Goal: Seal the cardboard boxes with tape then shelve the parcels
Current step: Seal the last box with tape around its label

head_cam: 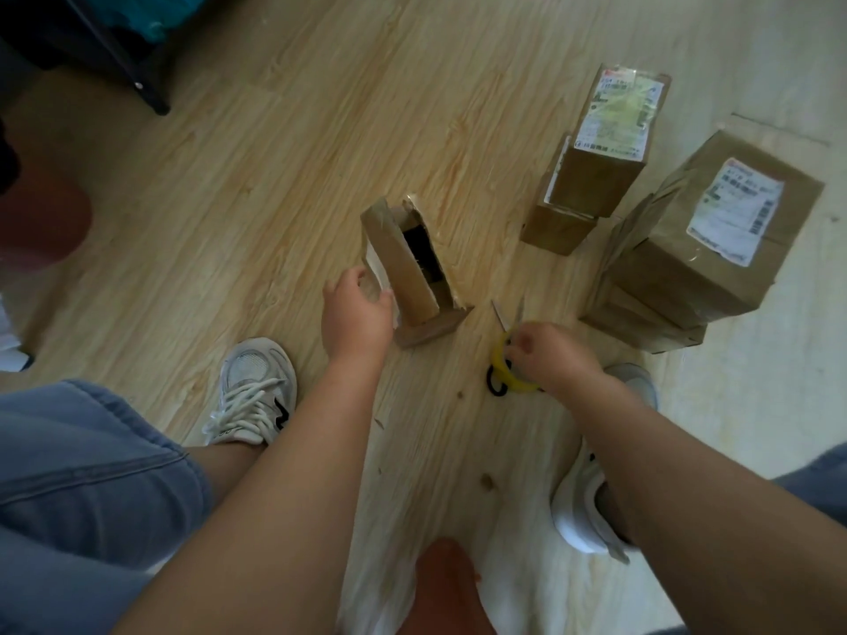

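Nearest to me were the knees in blue jeans [91, 474] and two white sneakers [252, 391] planted on the wooden floor [275, 176], with both bare forearms reaching out between them. The left grip [357, 309] was curled round the near flap of the open box [415, 277], thumb on one side of the cardboard and fingers on the other. That box stood on the floor just ahead of the left sneaker, its flaps up and a dark gap showing inside.

To its right, the right grip [550, 355] pinched a yellow tape roll [498, 357] low over the floor. A pair of scissors [501, 317] lay under and beside the roll, blades parted and pointing away from me, black handles poking out near the roll's lower edge.

Farther out on the right sat the closed parcels. A tall labelled box [600, 176] rested on a smaller box [557, 229]. Beside them, well apart from the open box, a bigger labelled box [706, 258] sat on top of another carton [641, 325]. At the far left corner I could make out a black furniture leg [151, 93].
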Demonstrator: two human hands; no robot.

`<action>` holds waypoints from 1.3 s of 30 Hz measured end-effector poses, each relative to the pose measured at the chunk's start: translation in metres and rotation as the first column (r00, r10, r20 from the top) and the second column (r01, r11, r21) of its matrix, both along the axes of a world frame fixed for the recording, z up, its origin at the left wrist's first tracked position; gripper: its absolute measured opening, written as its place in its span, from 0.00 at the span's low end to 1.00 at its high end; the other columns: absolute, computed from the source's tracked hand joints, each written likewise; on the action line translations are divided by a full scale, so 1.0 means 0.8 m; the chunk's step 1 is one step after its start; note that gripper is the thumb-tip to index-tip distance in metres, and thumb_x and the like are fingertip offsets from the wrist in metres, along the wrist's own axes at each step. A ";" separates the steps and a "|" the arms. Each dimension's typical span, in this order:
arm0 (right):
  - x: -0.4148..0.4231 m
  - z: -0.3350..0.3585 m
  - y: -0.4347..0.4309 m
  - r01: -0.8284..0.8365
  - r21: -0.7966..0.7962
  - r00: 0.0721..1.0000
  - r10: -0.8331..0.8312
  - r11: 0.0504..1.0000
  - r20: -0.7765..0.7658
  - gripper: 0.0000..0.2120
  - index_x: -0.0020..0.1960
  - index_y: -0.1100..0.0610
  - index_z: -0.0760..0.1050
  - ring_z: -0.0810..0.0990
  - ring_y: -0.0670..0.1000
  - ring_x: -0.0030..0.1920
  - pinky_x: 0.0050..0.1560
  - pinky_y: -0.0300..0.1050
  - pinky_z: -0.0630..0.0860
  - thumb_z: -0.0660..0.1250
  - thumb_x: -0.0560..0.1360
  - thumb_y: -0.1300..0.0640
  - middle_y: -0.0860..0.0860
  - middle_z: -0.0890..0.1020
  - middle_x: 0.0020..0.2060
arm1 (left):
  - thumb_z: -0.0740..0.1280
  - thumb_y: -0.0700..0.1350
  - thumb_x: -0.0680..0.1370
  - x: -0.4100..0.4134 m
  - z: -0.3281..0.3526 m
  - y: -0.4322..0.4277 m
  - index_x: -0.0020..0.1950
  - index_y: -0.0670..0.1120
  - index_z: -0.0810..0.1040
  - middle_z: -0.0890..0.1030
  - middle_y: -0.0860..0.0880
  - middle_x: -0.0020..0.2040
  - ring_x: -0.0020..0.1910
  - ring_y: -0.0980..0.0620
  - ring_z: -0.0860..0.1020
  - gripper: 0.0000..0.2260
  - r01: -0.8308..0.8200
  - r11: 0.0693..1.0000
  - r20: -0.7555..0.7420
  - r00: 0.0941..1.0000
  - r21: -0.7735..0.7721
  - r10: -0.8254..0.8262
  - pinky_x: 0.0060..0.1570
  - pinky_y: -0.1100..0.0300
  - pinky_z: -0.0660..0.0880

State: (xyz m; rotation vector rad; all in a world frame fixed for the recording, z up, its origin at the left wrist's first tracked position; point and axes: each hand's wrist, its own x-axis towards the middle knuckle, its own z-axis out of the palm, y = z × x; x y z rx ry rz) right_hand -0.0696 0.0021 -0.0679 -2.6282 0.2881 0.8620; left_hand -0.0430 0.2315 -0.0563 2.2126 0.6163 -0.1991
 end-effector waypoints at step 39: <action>-0.006 0.171 0.044 0.121 0.686 0.969 -0.234 0.718 0.074 0.10 0.56 0.54 0.82 0.81 0.50 0.56 0.60 0.45 0.73 0.67 0.78 0.64 0.51 0.85 0.51 | 0.77 0.52 0.71 -0.019 0.146 -0.012 0.55 0.52 0.83 0.83 0.48 0.54 0.56 0.54 0.80 0.14 0.151 0.870 0.119 0.987 -0.470 -0.107 0.47 0.62 0.71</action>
